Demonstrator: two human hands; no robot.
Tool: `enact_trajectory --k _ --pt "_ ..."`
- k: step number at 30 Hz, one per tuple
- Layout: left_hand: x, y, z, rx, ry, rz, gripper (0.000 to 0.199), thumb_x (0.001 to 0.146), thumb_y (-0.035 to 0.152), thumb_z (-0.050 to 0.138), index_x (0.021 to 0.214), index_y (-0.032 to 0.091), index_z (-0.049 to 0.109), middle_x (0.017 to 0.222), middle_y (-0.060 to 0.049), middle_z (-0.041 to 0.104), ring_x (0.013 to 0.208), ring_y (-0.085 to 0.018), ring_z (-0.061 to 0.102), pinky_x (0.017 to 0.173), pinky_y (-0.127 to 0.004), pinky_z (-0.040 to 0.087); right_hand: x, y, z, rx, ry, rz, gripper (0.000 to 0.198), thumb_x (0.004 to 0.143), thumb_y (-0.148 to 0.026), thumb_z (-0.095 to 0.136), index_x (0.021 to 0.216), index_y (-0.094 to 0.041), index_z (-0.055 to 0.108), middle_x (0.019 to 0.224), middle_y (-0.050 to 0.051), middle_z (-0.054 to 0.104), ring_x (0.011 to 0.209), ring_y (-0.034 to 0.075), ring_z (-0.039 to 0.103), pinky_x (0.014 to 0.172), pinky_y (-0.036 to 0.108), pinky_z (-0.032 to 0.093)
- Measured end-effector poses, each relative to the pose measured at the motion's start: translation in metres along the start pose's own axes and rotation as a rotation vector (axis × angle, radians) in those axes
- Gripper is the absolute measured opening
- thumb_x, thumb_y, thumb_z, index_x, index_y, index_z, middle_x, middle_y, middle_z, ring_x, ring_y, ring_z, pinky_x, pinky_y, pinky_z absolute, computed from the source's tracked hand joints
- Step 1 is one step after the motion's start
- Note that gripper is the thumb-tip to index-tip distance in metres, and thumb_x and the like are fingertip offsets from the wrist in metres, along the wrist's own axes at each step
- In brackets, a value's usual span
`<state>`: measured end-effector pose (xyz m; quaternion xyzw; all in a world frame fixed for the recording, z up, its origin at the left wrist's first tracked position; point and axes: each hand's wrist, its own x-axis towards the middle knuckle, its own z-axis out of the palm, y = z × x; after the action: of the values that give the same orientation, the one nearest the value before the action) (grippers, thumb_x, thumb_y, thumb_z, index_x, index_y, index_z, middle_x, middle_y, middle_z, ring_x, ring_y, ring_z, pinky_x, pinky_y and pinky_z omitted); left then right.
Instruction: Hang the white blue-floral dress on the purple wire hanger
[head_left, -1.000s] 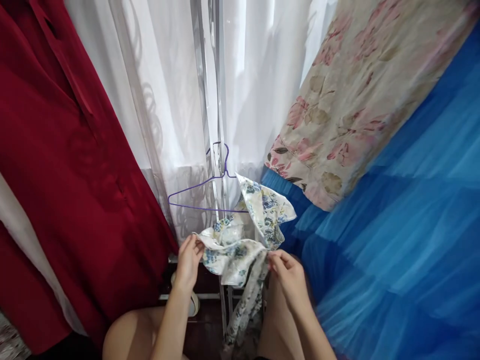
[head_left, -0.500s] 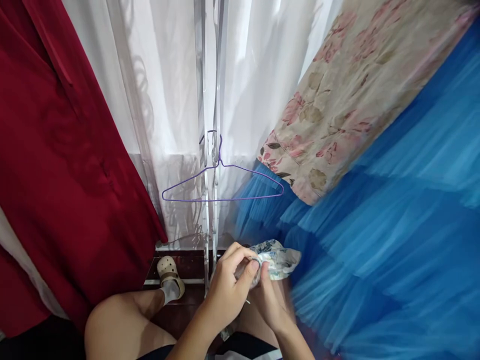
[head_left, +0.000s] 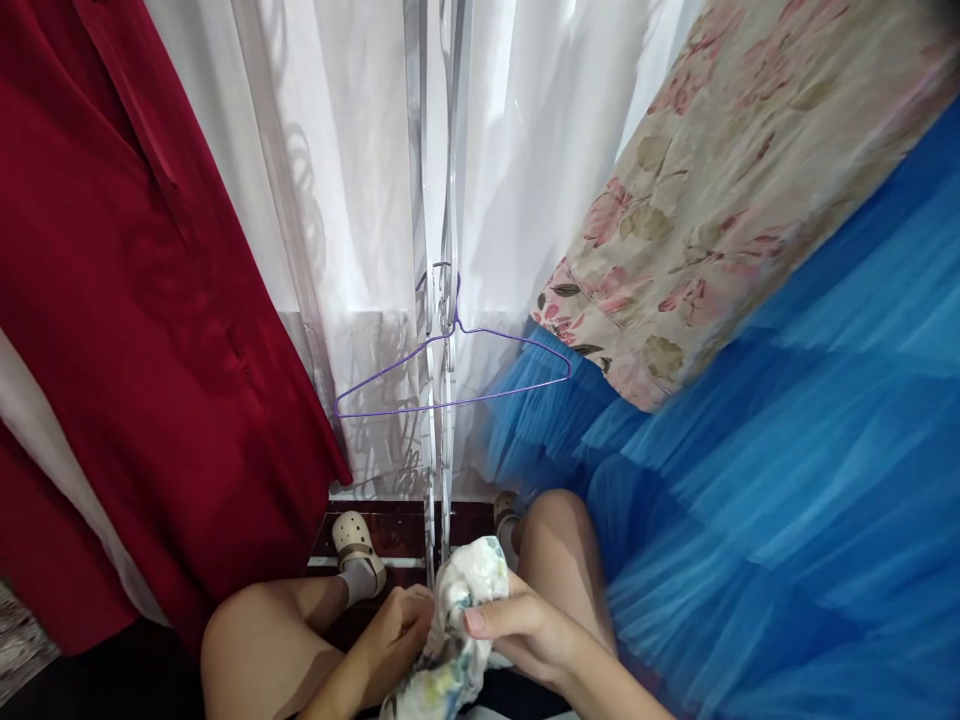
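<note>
While your right hand [head_left: 529,632] grips the floral cloth [head_left: 474,568], your left hand [head_left: 401,622] sits close by it.
At six o'clock in your view, the bunched cloth is pinched between your right thumb [head_left: 491,620] and fingers; your left fingers are curled, but I cannot tell whether they pinch it. A purple hanger [head_left: 480,399] hangs toward twelve, red fabric [head_left: 172,330] at nine, blue tulle [head_left: 787,480] at four.

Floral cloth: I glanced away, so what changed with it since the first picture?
The floral cloth has dropped from partly covering the purple hanger toward the lap, going from spread to bunched. The right hand still grips it; whether the left hand still does is unclear. The hanger stays in place.
</note>
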<state>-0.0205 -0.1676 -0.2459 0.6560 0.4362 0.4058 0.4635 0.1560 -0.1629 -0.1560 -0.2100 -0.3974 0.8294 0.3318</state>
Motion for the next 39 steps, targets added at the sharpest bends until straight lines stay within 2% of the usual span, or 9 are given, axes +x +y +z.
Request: enact_trajectory --k 4,7,13,18,21,25,30,34,39 --pt "-0.014 -0.029 -0.022 0.261 -0.152 0.023 0.070 0.082 0.082 0.033 0.056 0.019 0.051 0.064 -0.005 0.052 0.064 -0.019 0.048 0.069 -0.034 0.043 -0.008 -0.033 -0.007 -0.101 -0.046 0.010 0.031 0.054 -0.030 0.083 0.071 -0.011 0.066 0.066 0.002 0.060 0.060 0.013 0.053 0.061 0.023 0.043" --pt "-0.008 -0.023 -0.068 0.419 -0.206 0.122 0.056 0.083 0.068 0.052 0.057 0.019 0.054 0.070 -0.005 0.055 0.077 -0.022 0.053 0.074 -0.033 0.042 -0.014 -0.073 -0.011 -0.409 0.008 -0.035 0.028 0.059 -0.031 0.082 0.074 -0.012 0.067 0.066 0.001 0.058 0.061 0.013 0.049 0.059 0.023 0.040" --pt "0.038 0.021 -0.191 0.759 0.050 0.189 0.013 0.080 0.031 0.062 0.074 0.025 0.072 0.085 -0.007 0.066 0.090 -0.027 0.054 0.090 -0.040 0.039 -0.014 -0.127 -0.020 -1.116 0.185 -0.182 0.019 0.074 -0.032 0.073 0.071 -0.015 0.065 0.060 -0.003 0.052 0.055 0.011 0.038 0.049 0.022 0.031" --pt "0.097 0.070 -0.245 0.502 0.276 0.284 0.017 0.072 0.030 0.072 0.087 0.025 0.076 0.103 -0.007 0.072 0.107 -0.031 0.054 0.105 -0.043 0.035 0.002 -0.135 -0.021 -1.307 0.336 -0.472 0.022 0.081 -0.028 0.066 0.100 -0.018 0.068 0.068 -0.002 0.056 0.059 0.013 0.045 0.055 0.023 0.036" --pt "0.116 0.110 -0.249 0.179 0.260 0.200 0.021 0.063 0.025 0.081 0.084 0.021 0.075 0.107 -0.008 0.072 0.112 -0.030 0.058 0.104 -0.038 0.040 0.007 -0.143 -0.032 -1.414 0.470 -0.624 0.061 0.085 -0.024 0.059 0.143 -0.021 0.043 0.069 -0.004 0.054 0.054 0.014 0.045 0.054 0.024 0.036" --pt "0.117 0.144 -0.236 -0.003 0.087 0.116 0.028 0.055 0.022 0.087 0.080 0.018 0.074 0.107 -0.012 0.072 0.103 -0.032 0.065 0.085 -0.038 0.054 0.014 -0.175 -0.060 -1.586 0.658 -0.734 0.082 0.087 -0.025 0.055 0.157 -0.014 0.013 0.064 -0.005 0.052 0.051 0.015 0.045 0.054 0.025 0.037" --pt "0.119 0.146 -0.205 -0.087 0.006 0.130 0.023 0.061 0.028 0.084 0.078 0.018 0.073 0.078 -0.008 0.070 0.073 -0.024 0.066 0.062 -0.031 0.054 0.039 -0.225 -0.102 -1.690 0.727 -0.731 0.087 0.083 -0.033 0.064 0.154 -0.004 0.023 0.096 0.013 0.071 0.074 0.024 0.064 0.072 0.033 0.049" --pt "0.125 0.138 -0.187 -0.287 -0.072 0.114 0.023 0.071 0.032 0.079 0.079 0.017 0.064 0.071 -0.005 0.064 0.059 -0.016 0.060 0.051 -0.022 0.046 0.055 -0.245 -0.123 -1.734 0.620 -0.675 0.081 0.084 -0.035 0.063 0.153 -0.008 0.029 0.133 0.019 0.060 0.097 0.028 0.067 0.088 0.038 0.050" --pt "0.130 0.141 -0.187 -0.470 -0.098 0.114 0.026 0.073 0.030 0.077 0.081 0.016 0.056 0.069 -0.002 0.062 0.057 -0.013 0.059 0.052 -0.020 0.047 0.054 -0.246 -0.124 -1.639 0.613 -0.655 0.061 0.083 -0.041 0.065 0.136 -0.013 0.055 0.130 0.015 0.063 0.112 0.030 0.062 0.095 0.036 0.047"
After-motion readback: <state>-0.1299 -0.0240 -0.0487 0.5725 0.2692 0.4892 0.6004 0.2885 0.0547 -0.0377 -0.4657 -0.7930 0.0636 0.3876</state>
